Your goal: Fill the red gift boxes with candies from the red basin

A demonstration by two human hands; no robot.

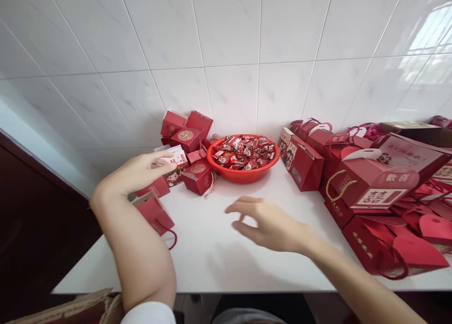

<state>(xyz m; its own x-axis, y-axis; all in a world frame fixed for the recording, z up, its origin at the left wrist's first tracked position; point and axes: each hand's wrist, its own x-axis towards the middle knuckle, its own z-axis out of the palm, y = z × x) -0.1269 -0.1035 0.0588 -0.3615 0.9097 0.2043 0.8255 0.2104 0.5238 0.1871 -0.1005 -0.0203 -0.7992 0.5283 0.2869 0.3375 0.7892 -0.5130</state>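
My left hand (143, 169) reaches to the left group of boxes, its fingers curled at the upper edge of a red and white gift box (175, 172) with a cartoon figure on it. Part of that box is hidden by the hand. Below my left wrist, a red gift box (155, 213) with a dark red cord handle lies tipped on the table. My right hand (263, 224) hovers over the middle of the white table (208, 234), thumb and fingers apart, with nothing between them. Beyond it stands a red plastic basin (243, 175) of wrapped candies (243, 150).
Several red gift boxes (187, 134) are piled at the back left, one with a tassel (211, 186). An upright red box (306, 166) stands right of the basin. Many boxes (377, 182) with handles fill the right side. A tiled wall (229, 98) rises behind.
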